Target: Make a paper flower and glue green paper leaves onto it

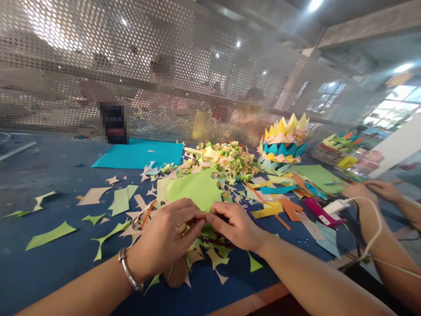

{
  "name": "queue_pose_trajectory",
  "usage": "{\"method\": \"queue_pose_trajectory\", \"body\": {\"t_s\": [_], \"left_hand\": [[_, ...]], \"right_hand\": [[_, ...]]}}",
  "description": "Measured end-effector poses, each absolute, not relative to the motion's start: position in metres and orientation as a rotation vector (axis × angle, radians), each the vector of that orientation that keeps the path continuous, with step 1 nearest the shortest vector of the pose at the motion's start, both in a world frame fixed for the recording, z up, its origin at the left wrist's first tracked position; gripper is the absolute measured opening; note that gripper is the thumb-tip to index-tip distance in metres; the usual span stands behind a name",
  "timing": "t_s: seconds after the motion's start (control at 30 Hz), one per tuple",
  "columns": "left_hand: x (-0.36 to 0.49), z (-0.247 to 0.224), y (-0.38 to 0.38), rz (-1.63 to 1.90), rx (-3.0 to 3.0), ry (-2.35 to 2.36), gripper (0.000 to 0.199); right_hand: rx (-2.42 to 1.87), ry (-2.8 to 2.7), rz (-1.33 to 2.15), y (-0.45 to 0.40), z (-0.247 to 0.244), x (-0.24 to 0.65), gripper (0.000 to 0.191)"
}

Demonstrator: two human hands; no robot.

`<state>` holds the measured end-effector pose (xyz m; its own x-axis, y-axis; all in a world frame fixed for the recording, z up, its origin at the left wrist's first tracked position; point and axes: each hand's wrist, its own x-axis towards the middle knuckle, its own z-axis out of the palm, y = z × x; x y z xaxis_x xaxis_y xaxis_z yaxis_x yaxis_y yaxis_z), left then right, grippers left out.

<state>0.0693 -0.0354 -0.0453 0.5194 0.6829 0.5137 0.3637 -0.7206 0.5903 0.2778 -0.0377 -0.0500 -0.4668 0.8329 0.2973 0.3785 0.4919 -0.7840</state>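
Both hands meet at the centre, over scattered paper scraps. My left hand (176, 228), with a silver bangle at its wrist, is closed, thumb and fingers pinched together. My right hand (233, 224) is closed too, its fingertips touching those of my left hand. What lies between the fingertips is too small to tell. Just beyond the hands is a light green paper sheet (197, 188), with curved cuts along its right edge. Behind it rises a heap of small cut paper scraps (226, 160). A brown rounded object (176, 273) lies partly beneath my left hand.
A blue sheet (148, 153) and a dark upright blurred object (114, 123) stand or lie behind. Layered paper crowns (284, 145) are at the back right. A magenta device (324, 213) with a white cable lies right, near another person's hands (362, 193). A perforated screen (98, 57) closes the back.
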Motion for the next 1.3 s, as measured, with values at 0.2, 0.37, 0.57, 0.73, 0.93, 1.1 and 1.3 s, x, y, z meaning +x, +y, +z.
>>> {"method": "queue_pose_trajectory", "body": {"t_s": [0.2,0.37,0.57,0.73,0.93,1.1,1.3], "left_hand": [[0.07,-0.046,-0.036,1.061,2.363,0.815,0.023],[0.072,-0.042,-0.037,1.075,2.332,0.808,0.022],[0.071,-0.04,-0.035,0.967,2.209,0.903,0.021],[0.071,-0.036,-0.035,0.903,2.142,0.887,0.022],[0.072,-0.036,-0.035,0.895,2.13,0.895,0.022],[0.074,-0.04,-0.037,0.927,2.163,0.923,0.025],[0.072,-0.036,-0.035,0.899,2.187,0.901,0.026]], "right_hand": [[-1.005,-2.046,0.93,-0.039,-0.049,0.281,0.039],[-0.993,-2.057,0.99,-0.039,-0.048,0.281,0.042],[-0.997,-2.036,1.07,-0.036,-0.047,0.282,0.045],[-1.0,-2.041,1.089,-0.036,-0.047,0.283,0.047],[-0.967,-2.043,1.137,-0.037,-0.047,0.283,0.046],[-0.972,-2.04,1.129,-0.037,-0.046,0.283,0.046],[-0.962,-2.064,1.143,-0.037,-0.045,0.283,0.048]]}}
